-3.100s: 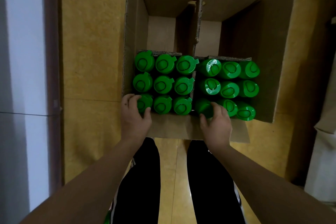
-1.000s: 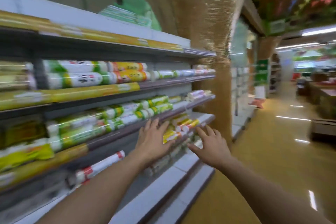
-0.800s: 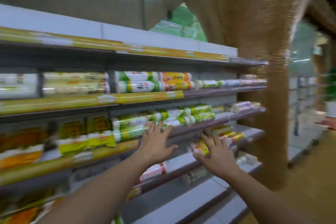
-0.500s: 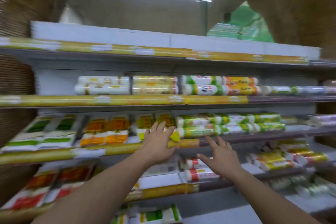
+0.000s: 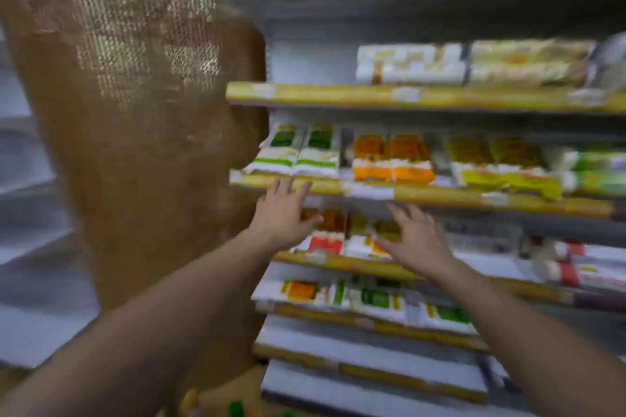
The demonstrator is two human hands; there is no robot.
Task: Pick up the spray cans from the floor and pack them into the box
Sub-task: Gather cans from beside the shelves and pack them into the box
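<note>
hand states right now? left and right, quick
Left hand: open, fingers spread, holding nothing.
Right hand: open, fingers spread, holding nothing.

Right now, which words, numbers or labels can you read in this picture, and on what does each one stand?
No text can be read: the whole picture is blurred by motion.
White tags on the yellow shelf strips: print too blurred to read.
Green-and-white packets: only blocks of colour, unreadable.
Orange packets: unreadable.

Store shelves [image 5: 420, 98] w/ blurry pkgd goods [image 5: 393, 159], brown woven pillar [image 5: 135, 112] at left
</note>
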